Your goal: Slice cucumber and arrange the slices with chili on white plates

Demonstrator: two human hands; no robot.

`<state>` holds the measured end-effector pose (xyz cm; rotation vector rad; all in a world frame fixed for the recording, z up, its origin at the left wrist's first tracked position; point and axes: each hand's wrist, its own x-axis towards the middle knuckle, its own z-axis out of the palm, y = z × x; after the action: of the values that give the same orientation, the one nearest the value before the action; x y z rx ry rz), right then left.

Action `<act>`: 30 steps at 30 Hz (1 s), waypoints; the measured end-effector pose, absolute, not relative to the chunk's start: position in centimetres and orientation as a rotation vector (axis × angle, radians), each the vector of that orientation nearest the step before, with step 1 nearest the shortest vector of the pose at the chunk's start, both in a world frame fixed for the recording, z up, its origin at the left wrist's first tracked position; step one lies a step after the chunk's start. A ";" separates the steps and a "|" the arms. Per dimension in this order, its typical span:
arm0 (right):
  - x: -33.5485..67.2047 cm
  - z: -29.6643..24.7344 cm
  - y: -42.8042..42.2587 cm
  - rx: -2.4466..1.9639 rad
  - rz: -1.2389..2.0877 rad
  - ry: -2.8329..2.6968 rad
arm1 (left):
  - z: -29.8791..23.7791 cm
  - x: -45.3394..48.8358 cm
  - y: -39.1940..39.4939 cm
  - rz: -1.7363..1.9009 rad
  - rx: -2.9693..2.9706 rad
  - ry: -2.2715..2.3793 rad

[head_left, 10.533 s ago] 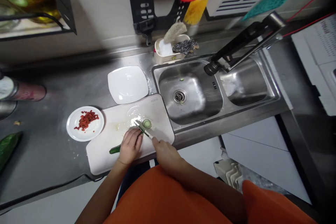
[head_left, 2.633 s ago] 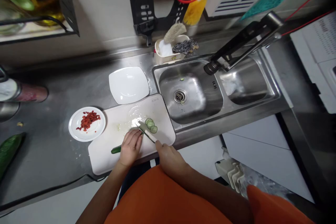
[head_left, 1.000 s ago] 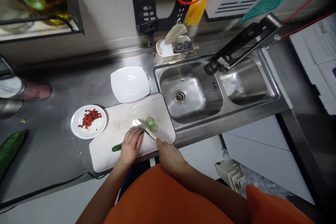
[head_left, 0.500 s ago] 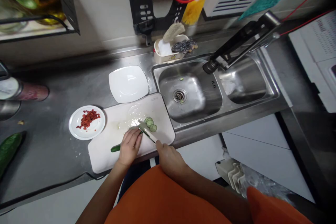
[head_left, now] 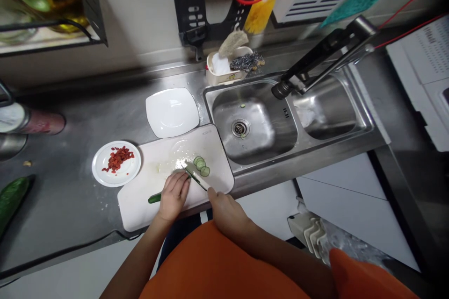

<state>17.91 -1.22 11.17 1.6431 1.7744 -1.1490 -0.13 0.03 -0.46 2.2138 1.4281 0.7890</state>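
Note:
A white cutting board (head_left: 140, 205) lies on the steel counter beside the sink. My left hand (head_left: 173, 196) is curled over a green cucumber (head_left: 153, 198) and pins it to the board; only its left end shows. In my right hand (head_left: 224, 210) is a knife (head_left: 192, 175), its blade set against the cucumber close to my left fingertips. Three round cucumber slices (head_left: 201, 165) lie just right of the blade.
A small round plate of chopped red bits (head_left: 116, 163) sits left of the board. A square white plate (head_left: 171, 112) stands behind it. The double sink (head_left: 259, 121) with a black tap (head_left: 315, 63) is to the right. Another cucumber (head_left: 10, 198) lies at far left.
Since the earliest frame the cut slices beside the blade have grown from one to three. Over the last second the hands and knife have barely moved.

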 end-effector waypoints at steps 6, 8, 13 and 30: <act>17.9 11.4 -0.5 1.629 -1.164 1.764 | -0.5 -0.1 0.0 0.799 2.203 1.429; 17.8 11.3 -0.4 1.627 -1.166 1.776 | -0.6 -0.1 0.0 0.803 2.201 1.434; 17.6 10.6 -0.5 1.636 -1.167 1.785 | -0.4 0.0 0.2 0.797 2.203 1.443; 16.5 6.5 -0.6 1.711 -1.084 1.928 | -0.6 -0.1 0.1 0.795 2.199 1.423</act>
<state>16.47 -0.60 6.51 1.7111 1.9279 -1.0838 -0.08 0.11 -0.56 2.1995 1.4227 0.7945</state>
